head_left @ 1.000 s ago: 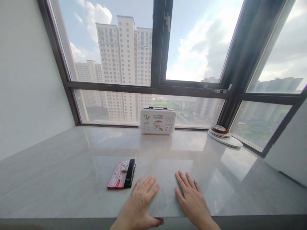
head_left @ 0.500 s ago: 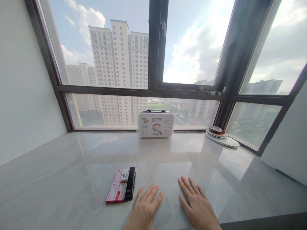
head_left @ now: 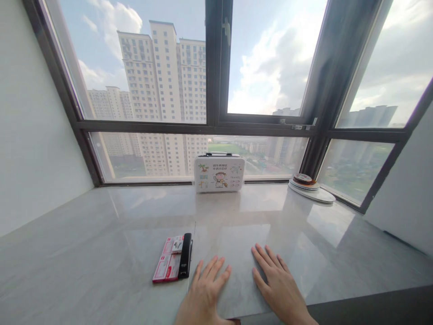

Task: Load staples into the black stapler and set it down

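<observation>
My left hand [head_left: 207, 291] rests palm down on the grey marble-look sill [head_left: 111, 253], its fingers spread and holding nothing. To the right, my right hand [head_left: 275, 280] lies flat in the same way, fingers apart. Just left of my left hand is a black stapler [head_left: 185, 256], apart from the fingers. It lies along the right side of several red-and-white packs [head_left: 165, 266]. A small white box with a staple-like picture [head_left: 177, 244] sits on top of the packs, against the stapler.
A white case with cartoon prints [head_left: 219, 174] and a black handle stands upright by the window. Several stacked round plates or boards [head_left: 306, 185] lie in the right corner. Dark window frames [head_left: 152, 127] border the sill's back; its front edge runs below my hands.
The camera view has tilted and shifted slightly. Both hands stay flat on the sill, and the stapler and packs have not been moved.
</observation>
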Demonstrator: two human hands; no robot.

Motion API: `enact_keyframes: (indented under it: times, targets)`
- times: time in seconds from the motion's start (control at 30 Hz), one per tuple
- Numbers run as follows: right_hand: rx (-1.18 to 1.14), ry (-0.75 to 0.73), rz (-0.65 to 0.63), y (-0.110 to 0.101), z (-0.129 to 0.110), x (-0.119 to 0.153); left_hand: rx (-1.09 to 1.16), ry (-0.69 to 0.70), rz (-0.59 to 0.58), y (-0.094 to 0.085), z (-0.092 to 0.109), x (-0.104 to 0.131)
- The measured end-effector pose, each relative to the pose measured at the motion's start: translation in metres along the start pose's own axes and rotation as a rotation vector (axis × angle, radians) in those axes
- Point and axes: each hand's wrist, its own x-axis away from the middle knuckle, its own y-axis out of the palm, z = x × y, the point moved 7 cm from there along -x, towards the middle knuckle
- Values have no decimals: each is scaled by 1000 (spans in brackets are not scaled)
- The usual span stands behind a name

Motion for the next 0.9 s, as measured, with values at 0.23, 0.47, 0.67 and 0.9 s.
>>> enact_keyframes:
  times: [0.23,0.47,0.67,0.9]
  targets:
    - [0,6,0,-1,-2,2,17,-15,26,-9,8,4]
    - [-7,21,8,-4,-1,2,-47,4,17,-12,15,4]
    - [-3,23,1,-6,-2,0,-110,-16,98,-19,13,5]
    - [-26,30,11,-2,4,-2,-264,20,181,-19,12,1]
